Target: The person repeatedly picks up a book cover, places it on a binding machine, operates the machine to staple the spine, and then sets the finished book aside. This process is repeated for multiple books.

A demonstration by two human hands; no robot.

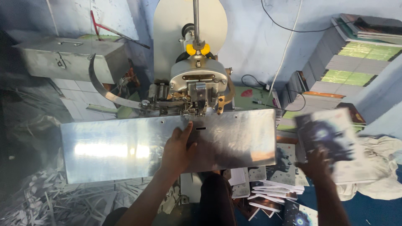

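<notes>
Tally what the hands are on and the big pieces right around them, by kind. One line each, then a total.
Hands: 2, the left hand flat on the metal plate, the right hand holding a booklet
Metal plates: 1
Stitching machines: 1
Booklets held: 1
Metal boxes: 1
Booklet piles on the floor: 1
Total: 7
</notes>
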